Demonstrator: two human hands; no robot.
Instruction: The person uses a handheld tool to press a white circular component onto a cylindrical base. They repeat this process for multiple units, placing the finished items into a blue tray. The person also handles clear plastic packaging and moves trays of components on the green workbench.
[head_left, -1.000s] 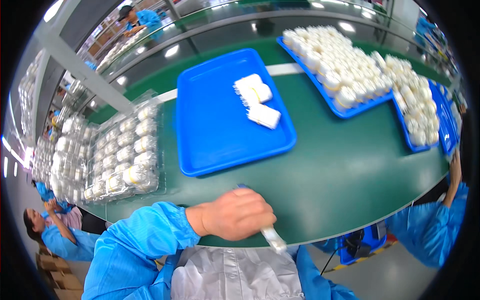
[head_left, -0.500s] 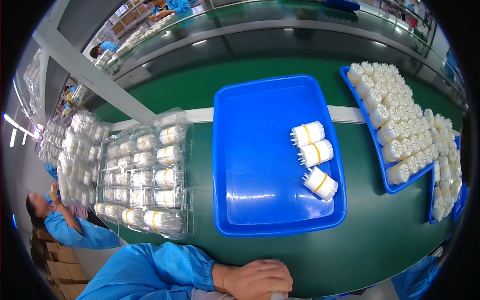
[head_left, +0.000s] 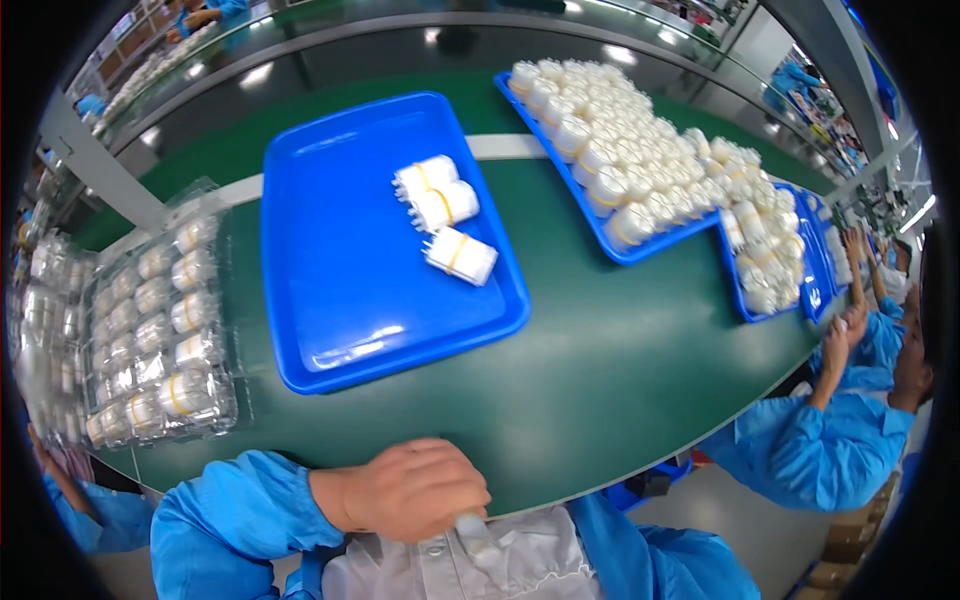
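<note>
My left hand (head_left: 420, 490) is closed, resting at the front edge of the green table just in front of my body. A small pale piece (head_left: 474, 530) shows beneath its fingers, too hidden to name. Beyond it lies a large blue tray (head_left: 340, 345). Three white cylinders with yellow bands and short pins lie on the tray's right side: a far one (head_left: 430, 174), a middle one (head_left: 444, 206) touching it, and a nearer, tilted one (head_left: 460, 257). Of my right arm only the blue sleeve (head_left: 660, 560) shows; the right hand is out of view.
Clear plastic blister trays (head_left: 160, 330) filled with similar white cylinders stand at the left. A blue tray (head_left: 625, 256) piled with white cylinders lies at the back right, beside a smaller filled blue tray (head_left: 745, 312). Co-workers in blue (head_left: 790, 450) sit at the right.
The view has swung to the right, so the trays appear further left and the co-workers at the right come into sight. My left hand stays closed near the table edge.
</note>
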